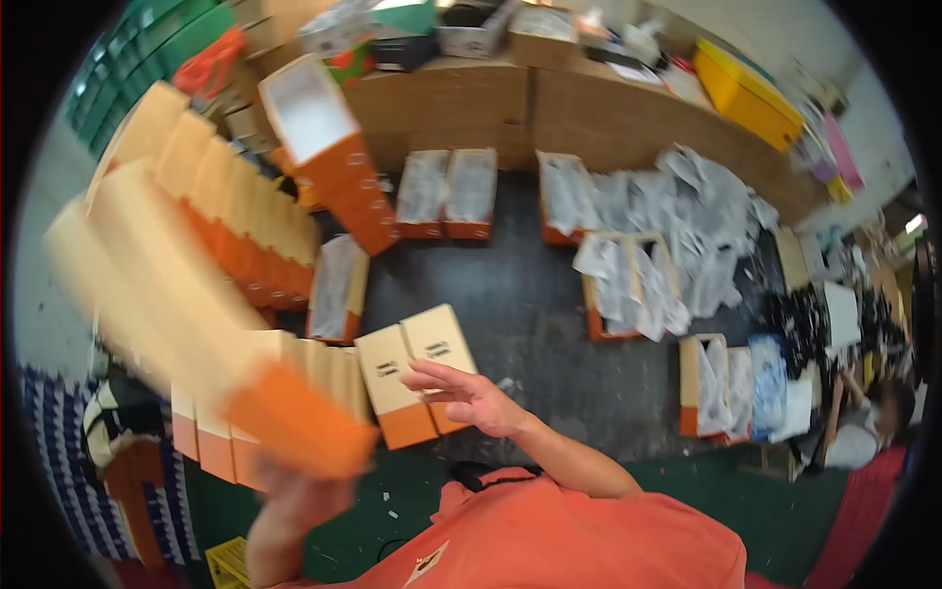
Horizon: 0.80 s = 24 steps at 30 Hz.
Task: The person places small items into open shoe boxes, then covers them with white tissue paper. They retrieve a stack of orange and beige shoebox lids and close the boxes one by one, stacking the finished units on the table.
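A tilted, motion-blurred orange and cream cardboard box point(294, 412) is in my left hand point(309, 491), which grips it near its orange lower end. A second pale box point(103, 255) seems to be pressed against it, though blur hides where one ends. My right hand point(473, 398) is open, fingers stretched out, just above two closed boxes point(397, 393) that stand side by side at the table's near edge. It holds nothing. Beneath the raised box, a row of similar boxes point(216, 442) runs along the left, partly hidden.
Another row of closed boxes point(235, 216) stands at the far left, beside a leaning stack point(343, 187). Open boxes with tissue paper point(471, 191) sit along the dark table point(510, 314). Loose tissue point(711, 216) lies right. A person point(854, 432) works at the far right.
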Each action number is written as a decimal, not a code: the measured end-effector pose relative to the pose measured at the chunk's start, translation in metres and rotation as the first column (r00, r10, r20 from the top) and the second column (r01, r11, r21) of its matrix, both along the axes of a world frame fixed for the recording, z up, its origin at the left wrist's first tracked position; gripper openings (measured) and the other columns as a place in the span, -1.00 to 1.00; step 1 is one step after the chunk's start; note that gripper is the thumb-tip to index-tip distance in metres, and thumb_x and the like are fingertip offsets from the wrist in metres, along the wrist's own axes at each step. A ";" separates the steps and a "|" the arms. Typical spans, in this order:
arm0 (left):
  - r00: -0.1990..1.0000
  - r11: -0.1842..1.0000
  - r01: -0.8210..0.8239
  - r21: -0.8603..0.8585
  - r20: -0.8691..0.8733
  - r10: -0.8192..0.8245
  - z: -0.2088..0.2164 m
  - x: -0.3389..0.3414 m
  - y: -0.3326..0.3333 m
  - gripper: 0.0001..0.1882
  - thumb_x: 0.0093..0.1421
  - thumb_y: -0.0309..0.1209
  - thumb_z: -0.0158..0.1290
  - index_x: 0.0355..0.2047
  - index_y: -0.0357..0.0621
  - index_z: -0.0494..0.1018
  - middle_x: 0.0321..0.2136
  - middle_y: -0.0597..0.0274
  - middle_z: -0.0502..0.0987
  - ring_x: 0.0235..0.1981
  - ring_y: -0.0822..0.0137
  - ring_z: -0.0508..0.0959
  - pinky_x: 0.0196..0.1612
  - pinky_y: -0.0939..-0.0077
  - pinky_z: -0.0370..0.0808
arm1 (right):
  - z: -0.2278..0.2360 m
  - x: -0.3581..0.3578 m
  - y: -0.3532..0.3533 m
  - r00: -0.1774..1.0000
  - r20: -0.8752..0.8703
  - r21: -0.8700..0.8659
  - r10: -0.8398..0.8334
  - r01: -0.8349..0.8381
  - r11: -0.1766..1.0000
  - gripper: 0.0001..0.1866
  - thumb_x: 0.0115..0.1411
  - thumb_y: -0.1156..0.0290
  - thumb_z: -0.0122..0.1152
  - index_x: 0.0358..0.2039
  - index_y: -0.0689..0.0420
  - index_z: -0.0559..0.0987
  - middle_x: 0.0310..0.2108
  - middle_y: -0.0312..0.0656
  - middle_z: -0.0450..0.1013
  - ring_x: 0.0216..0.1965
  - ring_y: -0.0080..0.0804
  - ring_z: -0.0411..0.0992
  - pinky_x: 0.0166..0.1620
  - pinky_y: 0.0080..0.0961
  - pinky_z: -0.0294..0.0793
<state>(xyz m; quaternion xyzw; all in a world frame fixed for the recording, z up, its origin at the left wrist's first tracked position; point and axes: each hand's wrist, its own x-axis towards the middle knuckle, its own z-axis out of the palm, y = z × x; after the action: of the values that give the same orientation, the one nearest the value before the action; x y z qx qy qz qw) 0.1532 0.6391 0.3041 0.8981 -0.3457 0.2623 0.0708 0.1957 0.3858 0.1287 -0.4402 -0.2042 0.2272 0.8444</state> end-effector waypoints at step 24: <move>0.643 0.893 -0.353 -0.279 -0.766 0.016 -0.346 0.019 -0.385 -0.29 0.08 -0.46 0.03 0.28 -0.35 0.18 0.11 -0.25 0.45 0.06 -0.20 0.49 0.08 0.07 0.47 | -0.160 -0.229 -0.309 0.405 -0.103 -0.595 -0.909 0.707 0.382 0.04 0.08 0.21 0.37 0.45 0.13 -0.03 0.26 -0.07 0.17 0.26 -0.14 0.22 0.31 -0.27 0.18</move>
<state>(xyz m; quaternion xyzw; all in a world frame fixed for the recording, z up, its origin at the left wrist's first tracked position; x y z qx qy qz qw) 0.1720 0.2540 -0.0424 0.9216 -0.1282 -0.0573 0.3618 -0.0336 0.0772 -0.0309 -0.6084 0.2905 -0.0997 0.7318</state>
